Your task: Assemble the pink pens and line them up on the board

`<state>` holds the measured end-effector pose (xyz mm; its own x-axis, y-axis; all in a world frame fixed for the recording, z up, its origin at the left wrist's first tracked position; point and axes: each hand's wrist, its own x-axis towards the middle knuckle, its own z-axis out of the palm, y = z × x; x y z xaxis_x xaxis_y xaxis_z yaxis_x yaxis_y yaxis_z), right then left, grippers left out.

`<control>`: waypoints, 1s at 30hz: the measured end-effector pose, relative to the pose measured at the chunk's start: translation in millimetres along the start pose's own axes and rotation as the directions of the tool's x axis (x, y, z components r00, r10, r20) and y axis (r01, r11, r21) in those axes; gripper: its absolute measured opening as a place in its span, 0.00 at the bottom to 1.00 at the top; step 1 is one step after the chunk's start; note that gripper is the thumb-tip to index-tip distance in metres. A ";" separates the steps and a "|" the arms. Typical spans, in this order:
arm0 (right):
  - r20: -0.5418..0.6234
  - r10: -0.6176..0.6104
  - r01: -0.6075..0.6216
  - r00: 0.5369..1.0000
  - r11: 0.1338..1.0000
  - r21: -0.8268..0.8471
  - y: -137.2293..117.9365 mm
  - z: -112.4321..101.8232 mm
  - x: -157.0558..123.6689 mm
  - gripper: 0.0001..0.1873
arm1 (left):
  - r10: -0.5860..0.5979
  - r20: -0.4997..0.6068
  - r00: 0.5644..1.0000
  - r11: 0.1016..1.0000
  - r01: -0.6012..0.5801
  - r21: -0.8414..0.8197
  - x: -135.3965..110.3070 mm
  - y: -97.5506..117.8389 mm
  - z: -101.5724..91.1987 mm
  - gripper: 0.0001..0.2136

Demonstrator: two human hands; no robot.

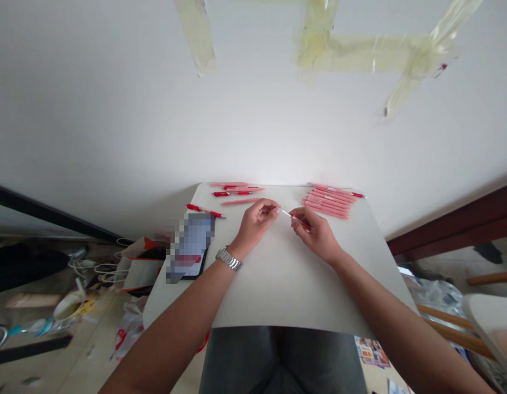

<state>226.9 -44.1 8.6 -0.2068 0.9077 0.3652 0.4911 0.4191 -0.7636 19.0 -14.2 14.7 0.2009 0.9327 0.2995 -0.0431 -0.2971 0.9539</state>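
Observation:
Between my hands is a slim pen (286,213), its thin whitish length exposed and its red part running into my right fingers. My left hand (257,219), with a metal watch at the wrist, pinches the whitish end between thumb and fingertips. My right hand (318,231) is closed around the red part, which the fingers partly hide. To the right lies a row of several pink pens (329,201), in pale wrappers or sleeves. Left of my hands, a single pink pen (240,202) lies near several red and pink pens (232,193).
A white table (294,290) stands against the white wall (253,120). At its left lie a phone (191,246), partly pixelated, and a red pen (206,211). Bags, cables and a cup (69,303) clutter the floor at left; a chair (491,312) stands at right.

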 end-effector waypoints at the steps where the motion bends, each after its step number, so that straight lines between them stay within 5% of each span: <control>1: 0.003 -0.003 0.003 1.000 1.000 -0.003 0.3 0.0 0.0 0.08 | 0.000 0.002 1.000 1.000 0.000 0.002 0.0 -0.2 0.0 0.10; 17: -0.036 -0.022 0.020 0.999 0.998 -0.057 3.6 0.2 1.7 0.08 | -0.002 0.026 1.000 1.000 0.001 0.022 -0.1 -3.4 0.2 0.11; 30: -0.110 -0.075 0.061 0.991 0.991 -0.123 13.0 -2.4 6.6 0.08 | 0.036 -0.250 0.968 0.999 -0.032 0.018 4.5 -6.0 -6.4 0.11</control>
<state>234.0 -32.7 2.4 -0.1489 0.8661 0.4773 0.5782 0.4678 -0.6685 13.9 -6.9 10.5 -0.0518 0.9430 0.3286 -0.0316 -0.3304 0.9433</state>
